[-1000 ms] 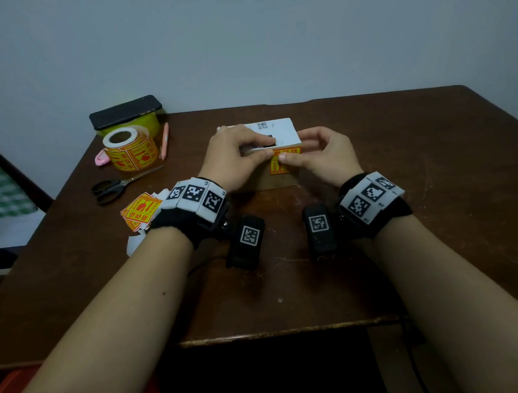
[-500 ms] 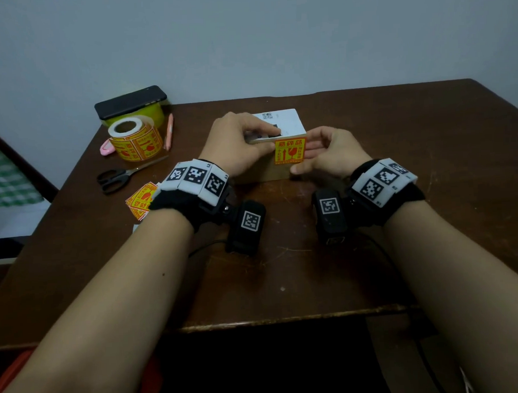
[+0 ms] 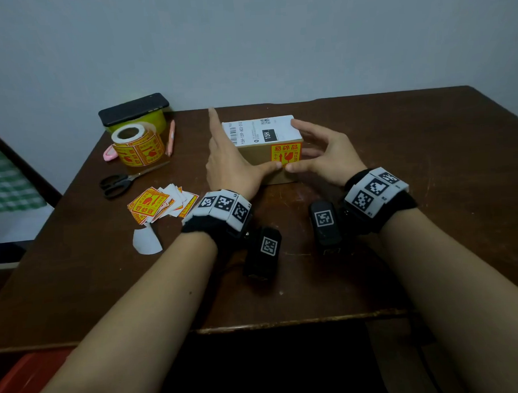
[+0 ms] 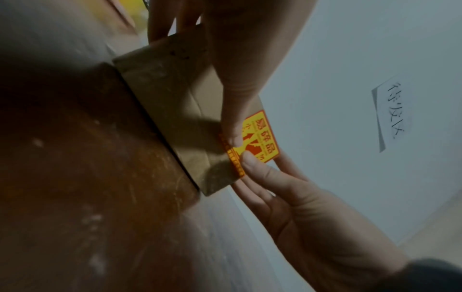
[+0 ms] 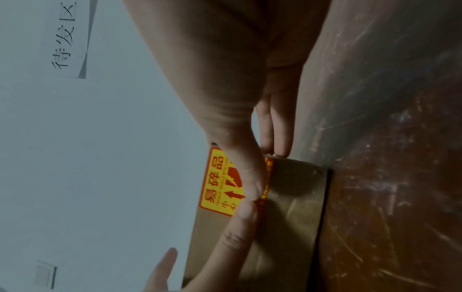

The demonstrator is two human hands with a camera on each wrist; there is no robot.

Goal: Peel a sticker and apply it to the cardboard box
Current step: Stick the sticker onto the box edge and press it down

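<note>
Left hand: left hand (image 3: 231, 165) is spread, index finger straight up beside the small brown cardboard box (image 3: 257, 154); its thumb (image 4: 231, 126) presses flat on the sticker's lower edge.
Right hand: right hand (image 3: 324, 155) has its fingers (image 3: 300, 126) loosely spread over the box's right end, thumb tip meeting the left thumb on the sticker; nothing pinched.
Sticker: yellow-and-red square fragile sticker (image 3: 285, 155) lies flat on the box's front face, right side, centre of frame.
Box: on the dark wooden desk (image 3: 428, 159), white shipping label (image 3: 261, 131) on top.
Upper left: sticker roll (image 3: 138, 146), black phone (image 3: 133, 108) on a yellow tape roll, pink pen (image 3: 170, 137), black scissors (image 3: 117, 183).
Left of centre: loose stickers pile (image 3: 160, 203), white backing scrap (image 3: 147, 241).
</note>
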